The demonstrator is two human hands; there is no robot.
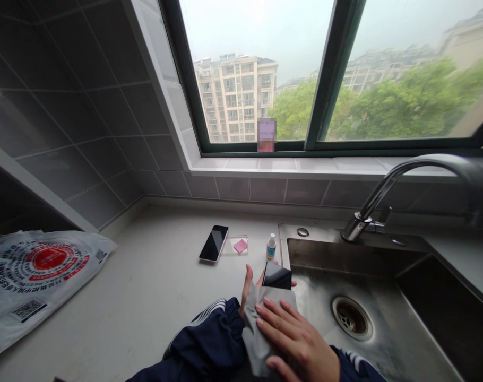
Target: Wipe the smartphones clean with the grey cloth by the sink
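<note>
Cupped beneath the black phone [276, 277], the left hand [246, 294] has hold of it, thumb standing away and fingertips showing past its right side; the palm is hidden. The right hand [299, 338] lies spread over a grey cloth [252, 326], fingers nearly straight and slightly parted. That cloth covers the phone's near part, leaving its far end bare, held up beside the left edge of the sink [315, 300]. Just beyond, a bottle [270, 248] stands on the bench [162, 281] near the sink's far left corner. Further left, towards the bench's back edge, lie a white-edged phone [214, 244] and a clear case [230, 251] with a pink slip [240, 245]. A bag [42, 281] slumps at the bench's left.
</note>
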